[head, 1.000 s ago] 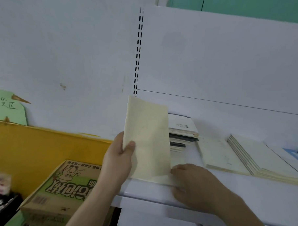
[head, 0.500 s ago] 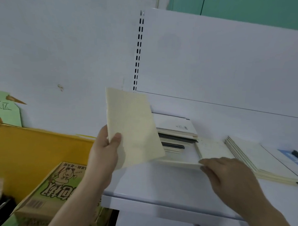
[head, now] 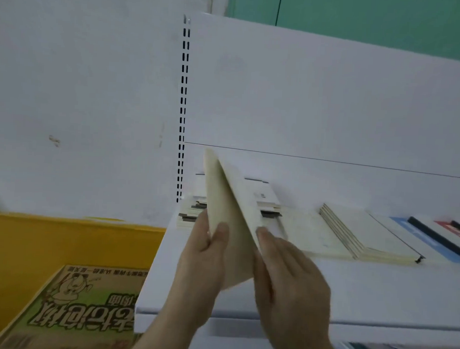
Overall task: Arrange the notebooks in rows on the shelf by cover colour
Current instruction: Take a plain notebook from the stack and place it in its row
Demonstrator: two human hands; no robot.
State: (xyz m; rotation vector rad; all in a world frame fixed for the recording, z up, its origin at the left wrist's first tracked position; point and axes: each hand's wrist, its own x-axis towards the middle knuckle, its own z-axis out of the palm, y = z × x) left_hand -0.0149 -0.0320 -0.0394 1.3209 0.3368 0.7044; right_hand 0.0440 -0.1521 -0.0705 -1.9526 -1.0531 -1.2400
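- Head view: a white shelf [head: 376,291] runs from centre to right, with a white back panel behind it.
- The left hand [head: 201,257] grips a cream notebook [head: 229,227] near its lower edge, thumb on the near face and fingers hidden behind. The notebook is raised above the shelf's left end, tilted, with its top leaning away.
- The right hand [head: 290,277] holds a second cream sheet or notebook against the first; its fingertips press on the right edge. Whether its thumb wraps behind is hidden, so the exact grip cannot be told.
- Behind the hands, a mixed pile [head: 264,202] of pale and dark covers lies flat at the back.
- To the right, a cream row [head: 353,232] lies fanned flat, then blue and red covers [head: 431,236] at the far right.
- Below left sit a yellow board [head: 62,246] and a green printed box [head: 72,312].
- Judgement: to do this step well, square the two cream notebooks together, then lay them flat on the cream row, edges aligned, without disturbing the mixed pile.
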